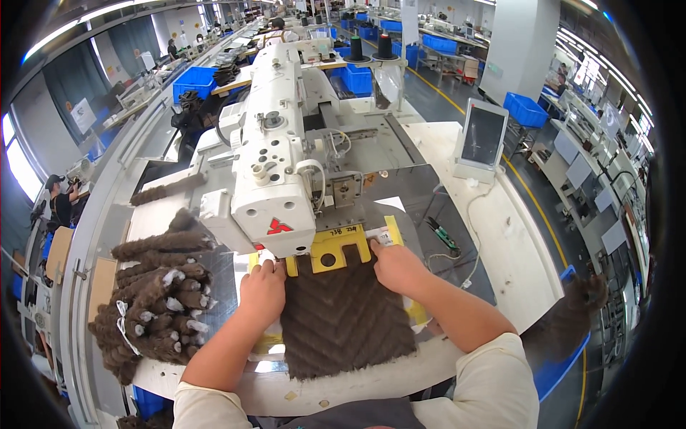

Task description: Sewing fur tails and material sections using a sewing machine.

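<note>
A brown fur panel (348,325) with a chevron pattern lies flat in front of me, its far edge under the yellow notched plate (330,250) of a white sewing machine (275,154). My left hand (263,289) is closed at the panel's far left corner, fingers bent beside the plate's left end. At the far right corner, my right hand (396,267) is closed too, its fingertips pressed by the plate's right end. Both thumbs are largely hidden. A small white label (384,236) shows just beyond the right fingers. The needle area is covered by the machine head.
Bundled brown fur strips (153,307), tied with white string, lie at the left. A green-handled tool (443,234) rests on the right of the table, near a grey screen (483,136). Black thread cones (384,47) stand behind. More fur hangs over a blue bin (564,365).
</note>
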A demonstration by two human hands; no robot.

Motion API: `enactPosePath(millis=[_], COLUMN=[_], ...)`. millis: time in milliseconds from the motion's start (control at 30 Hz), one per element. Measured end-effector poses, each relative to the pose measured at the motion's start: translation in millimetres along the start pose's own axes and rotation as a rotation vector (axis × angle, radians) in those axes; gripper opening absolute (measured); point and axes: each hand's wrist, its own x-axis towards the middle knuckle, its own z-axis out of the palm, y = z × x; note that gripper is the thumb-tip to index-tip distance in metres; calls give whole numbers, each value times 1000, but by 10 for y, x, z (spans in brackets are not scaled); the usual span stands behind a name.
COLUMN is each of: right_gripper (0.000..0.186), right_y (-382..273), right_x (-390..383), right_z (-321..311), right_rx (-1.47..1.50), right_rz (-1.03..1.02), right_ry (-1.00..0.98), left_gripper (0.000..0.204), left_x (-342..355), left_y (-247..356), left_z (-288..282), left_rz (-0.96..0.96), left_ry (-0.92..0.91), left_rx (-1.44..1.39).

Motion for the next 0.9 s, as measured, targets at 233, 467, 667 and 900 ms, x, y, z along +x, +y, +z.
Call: enactPosePath(millis=[233, 467, 667, 900], right_gripper=[52, 56, 56, 54], right_y=[-43, -161, -201, -150], right_x=[-61, -34, 31, -72], right_z=[-12, -81, -71, -62], right_rx=[25, -129, -257, -162], right_rz=[43, 163, 179, 188], right_ry=[18, -9, -41, 27], left_gripper=[35, 35, 27, 20], left_x=[-34, -12, -190, -796], left_y=[20, -27, -86, -849], left_z=[47, 185, 59, -839], left_rz=[-1, 35, -30, -275], left_ry=[35, 174, 99, 42], left_rx=[-6, -42, -73, 75])
